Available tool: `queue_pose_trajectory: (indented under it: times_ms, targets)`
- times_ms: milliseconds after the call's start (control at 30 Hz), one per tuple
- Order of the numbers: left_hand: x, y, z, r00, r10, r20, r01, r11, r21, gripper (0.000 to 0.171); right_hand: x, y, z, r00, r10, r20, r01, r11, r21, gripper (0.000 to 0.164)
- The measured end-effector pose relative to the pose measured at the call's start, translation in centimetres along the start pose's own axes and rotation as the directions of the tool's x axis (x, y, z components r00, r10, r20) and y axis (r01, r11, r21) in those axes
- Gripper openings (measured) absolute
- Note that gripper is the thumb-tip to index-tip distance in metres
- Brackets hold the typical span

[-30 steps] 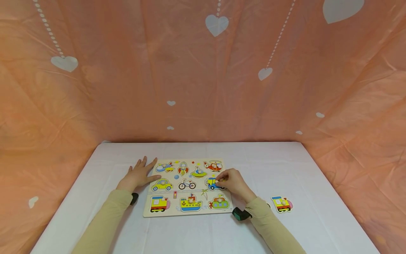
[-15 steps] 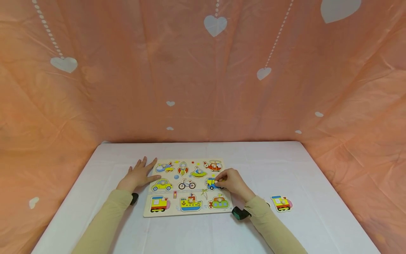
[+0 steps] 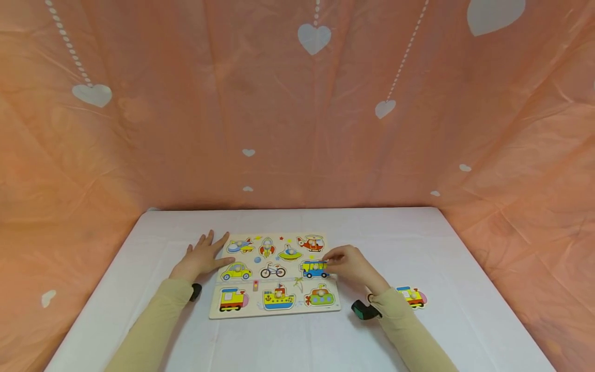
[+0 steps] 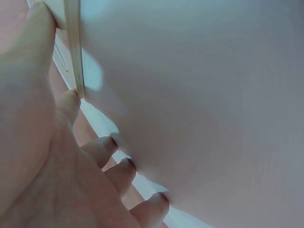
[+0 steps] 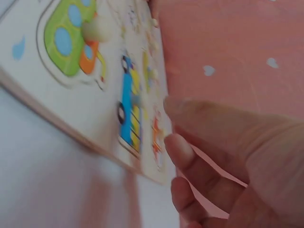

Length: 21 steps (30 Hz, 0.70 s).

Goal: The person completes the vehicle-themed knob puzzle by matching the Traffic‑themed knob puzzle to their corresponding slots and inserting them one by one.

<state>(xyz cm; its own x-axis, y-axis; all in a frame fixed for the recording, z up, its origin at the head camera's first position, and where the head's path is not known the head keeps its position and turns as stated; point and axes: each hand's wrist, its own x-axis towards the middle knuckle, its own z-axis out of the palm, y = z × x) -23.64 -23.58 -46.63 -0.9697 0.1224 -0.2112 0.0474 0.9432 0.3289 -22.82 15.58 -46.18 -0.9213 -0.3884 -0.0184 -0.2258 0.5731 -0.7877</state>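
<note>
My left hand [image 3: 200, 261] is spread at the left edge of the wooden knob puzzle board [image 3: 253, 305], its thumb over the board by the yellow car [image 3: 236, 270]. In the left wrist view, the thumb and a finger meet the board's side [image 4: 74, 52], while the other fingertips touch the table. The blue and yellow bus piece [image 3: 314, 269] lies in its outline at the board's right side. My right hand [image 3: 350, 266] hovers just right of it. In the right wrist view, its fingers [image 5: 180, 149] are slightly bent, apart from the bus knob [image 5: 136, 100].
A train piece [image 3: 412, 296] with a knob lies on the white table right of the board, partly behind the right sleeve. The matching train picture [image 3: 232, 299] at the board's lower left shows no knob. A pink curtain [image 3: 279, 103] with hearts stands behind the table.
My right hand has let go of the bus knob and moved a little to the right, uncovering the whole bus. The right sleeve now overlaps the loose train piece. My left hand stays put.
</note>
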Motion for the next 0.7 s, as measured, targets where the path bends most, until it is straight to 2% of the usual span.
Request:
queue_pose_trajectory:
  times_ms: [233,500,700]
  targets:
    - [0.3,-0.2,0.1,1.000,0.008,0.000,-0.008,1.000,0.005,0.092,-2.4,0.3,-2.5,0.996,-0.082,-0.019,0.081,0.994,-0.070,0.023]
    - [0.1,-0.3,0.1,1.000,0.014,-0.011,-0.014,1.000,0.006,0.093,-5.2,2.5,-5.0,1.000,-0.015,-0.002,0.015,0.998,-0.066,0.025]
    - [0.1,-0.3,0.2,1.000,0.012,-0.010,-0.012,1.000,0.004,0.092,-7.2,3.7,-6.0,1.000,0.012,0.004,-0.012,0.998,-0.063,0.025]
